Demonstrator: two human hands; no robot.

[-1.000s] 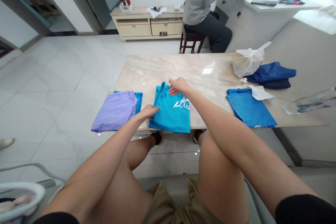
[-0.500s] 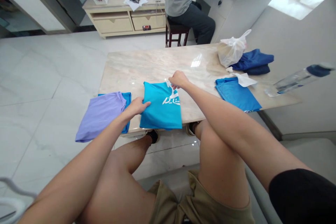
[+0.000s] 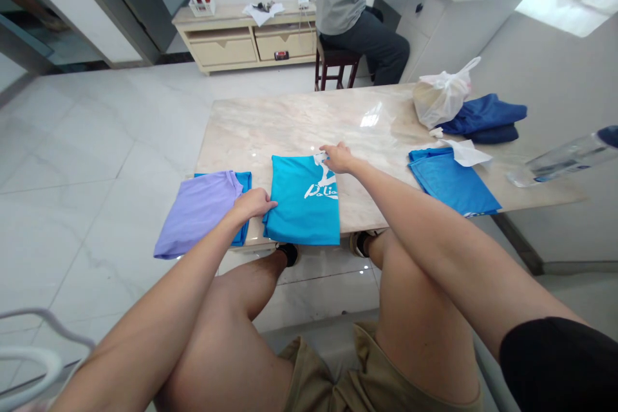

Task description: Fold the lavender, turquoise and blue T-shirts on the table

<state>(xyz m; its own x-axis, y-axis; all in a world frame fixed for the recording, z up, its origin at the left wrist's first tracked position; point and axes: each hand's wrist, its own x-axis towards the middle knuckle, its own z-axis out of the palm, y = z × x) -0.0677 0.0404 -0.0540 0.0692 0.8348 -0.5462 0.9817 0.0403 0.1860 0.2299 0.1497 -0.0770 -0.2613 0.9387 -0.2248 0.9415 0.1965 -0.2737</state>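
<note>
A folded turquoise shirt (image 3: 299,203) with white lettering lies at the near edge of the marble table (image 3: 299,122). My left hand (image 3: 253,203) rests on its left edge, fingers together and curled onto the cloth. My right hand (image 3: 338,158) presses on the shirt's far right corner, fingers closed on the fabric. Left of it lies a folded lilac shirt (image 3: 197,209) on top of another blue one.
A folded blue shirt (image 3: 449,180) with a white tissue (image 3: 466,152) lies to the right, with a white plastic bag (image 3: 441,100), dark blue clothes (image 3: 487,117) and a water bottle (image 3: 564,158) beyond. A seated person (image 3: 357,6) is behind the table at a white desk.
The turquoise shirt's top edge has been laid flat into a neat rectangle. My right hand has settled lower onto its far right corner; my left hand stays at the left edge.
</note>
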